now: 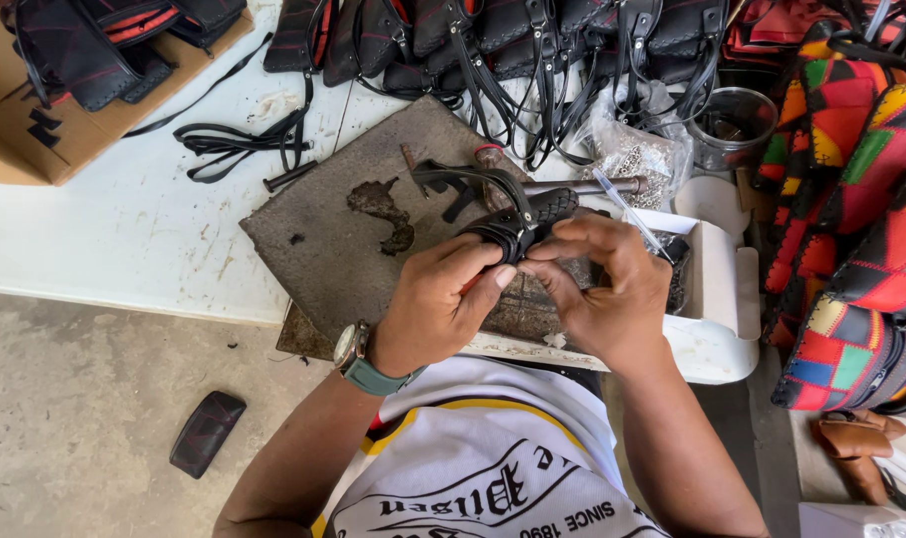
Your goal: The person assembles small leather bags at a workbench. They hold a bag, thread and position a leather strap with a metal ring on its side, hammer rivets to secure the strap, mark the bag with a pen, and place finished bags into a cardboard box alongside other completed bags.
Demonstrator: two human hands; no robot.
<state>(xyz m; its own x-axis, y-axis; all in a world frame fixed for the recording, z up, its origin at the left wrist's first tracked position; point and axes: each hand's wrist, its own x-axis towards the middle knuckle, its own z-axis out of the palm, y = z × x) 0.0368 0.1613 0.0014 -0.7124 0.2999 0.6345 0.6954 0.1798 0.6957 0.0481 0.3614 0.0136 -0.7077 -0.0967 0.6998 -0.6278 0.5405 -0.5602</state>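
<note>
Both hands meet over the grey work board [323, 239]: left hand [438, 304] and right hand [602, 289] pinch a black strap piece [508, 227], its fitting apparently unfinished, loose straps [244, 139] waiting behind.

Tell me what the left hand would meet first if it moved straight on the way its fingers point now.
Probably the black strap that both hands hold; the left hand points up and right, and its fingers already touch it. Just beyond lie the right hand's fingers.

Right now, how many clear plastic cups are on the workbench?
1: the clear plastic cup stands at the workbench's back right, beside the multicoloured patchwork bags. Others may be hidden.
</note>
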